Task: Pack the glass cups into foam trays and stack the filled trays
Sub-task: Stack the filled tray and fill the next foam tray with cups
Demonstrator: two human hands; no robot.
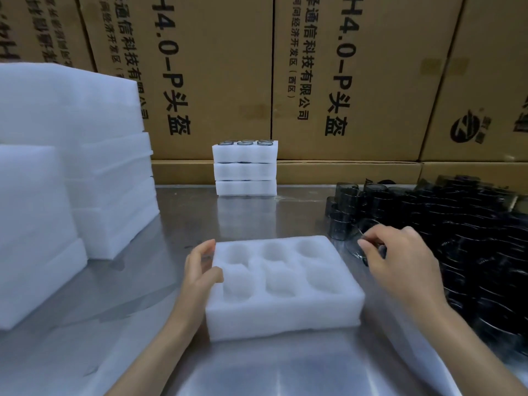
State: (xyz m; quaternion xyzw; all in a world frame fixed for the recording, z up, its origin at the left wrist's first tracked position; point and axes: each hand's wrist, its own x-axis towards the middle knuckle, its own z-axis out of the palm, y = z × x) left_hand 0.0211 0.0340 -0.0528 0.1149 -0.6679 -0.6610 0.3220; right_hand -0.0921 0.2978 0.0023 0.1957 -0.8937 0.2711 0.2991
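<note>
1. Right hand (400,252) pinching a dark glass cup (360,247) at the pile's (457,238) edge, apparently by the rim; could slip.
2. Left hand (200,267) lightly curled, steadying the empty foam tray (283,312) on the table (251,212); could shift.

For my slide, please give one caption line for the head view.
Left hand steadies an empty foam tray while right hand picks a glass cup from the pile.

A shiny metal table (280,375) reflects soft overhead light. Behind it, tall brown cardboard boxes (217,81) printed with black Chinese characters form a wall across the back.
</note>
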